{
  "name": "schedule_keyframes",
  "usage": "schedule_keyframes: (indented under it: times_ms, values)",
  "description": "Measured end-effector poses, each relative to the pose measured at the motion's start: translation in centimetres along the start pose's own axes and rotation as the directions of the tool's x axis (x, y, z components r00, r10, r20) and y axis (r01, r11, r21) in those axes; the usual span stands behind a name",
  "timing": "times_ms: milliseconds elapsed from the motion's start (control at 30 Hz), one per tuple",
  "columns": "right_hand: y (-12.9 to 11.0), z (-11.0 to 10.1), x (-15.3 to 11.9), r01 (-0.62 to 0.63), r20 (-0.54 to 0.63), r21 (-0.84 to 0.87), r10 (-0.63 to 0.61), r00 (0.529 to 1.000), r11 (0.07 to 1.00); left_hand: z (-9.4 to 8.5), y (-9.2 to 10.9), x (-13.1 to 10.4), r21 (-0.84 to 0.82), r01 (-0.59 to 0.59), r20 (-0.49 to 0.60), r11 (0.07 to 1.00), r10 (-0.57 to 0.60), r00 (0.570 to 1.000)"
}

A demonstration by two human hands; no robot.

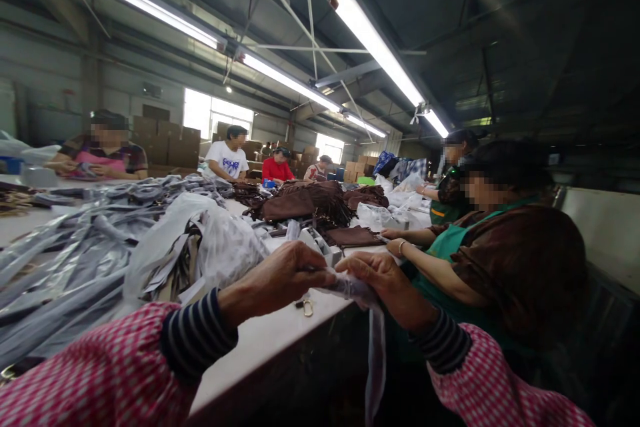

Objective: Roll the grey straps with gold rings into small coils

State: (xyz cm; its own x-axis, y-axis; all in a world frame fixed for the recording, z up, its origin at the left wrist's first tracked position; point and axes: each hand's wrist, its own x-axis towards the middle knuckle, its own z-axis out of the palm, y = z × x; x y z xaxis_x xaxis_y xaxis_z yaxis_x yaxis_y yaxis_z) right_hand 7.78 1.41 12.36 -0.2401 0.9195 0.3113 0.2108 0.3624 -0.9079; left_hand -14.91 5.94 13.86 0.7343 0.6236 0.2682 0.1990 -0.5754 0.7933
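Both my hands meet over the table's front edge, fingertips nearly touching. My left hand [280, 280] pinches one end of a grey strap in clear plastic [376, 360]. The fingers of my right hand [387, 287] are closed on the same strap close by, and its loose length hangs down below the table edge. The part between my fingers is bunched and partly hidden. Just below my left hand, a small metal clasp [307, 307] lies on the white tabletop [270, 333]. Left of my hands stands a clear plastic bag [233, 247] with strips and papers showing at its mouth.
A wide heap of plastic-wrapped grey straps [75, 273] covers the table's left side. Brown fringed pieces [305, 203] are piled farther back. Close on my right, a co-worker in a green apron [450, 243] handles a brown piece [353, 236]. Other people work around the table.
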Motion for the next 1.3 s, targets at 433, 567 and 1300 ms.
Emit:
schedule_keyframes:
  times_ms: [433,567,1300]
  values:
    - [-1.0,1.2,0.2,-0.054,0.018,-0.033,0.055,0.998,0.998,-0.4,-1.4,0.5,-0.099,-0.017,-0.025,0.995,0.015,1.000]
    - [-0.8,1.4,1.2,0.029,-0.017,-0.083,-0.031,0.999,0.996,-0.2,-2.5,0.6,-0.150,-0.046,-0.055,0.988,0.038,0.998]
    - [-3.5,-1.6,1.3,0.164,0.270,-0.422,-0.049,0.962,0.892,1.8,-2.0,-0.9,-0.483,0.188,0.260,0.855,-0.065,0.963]
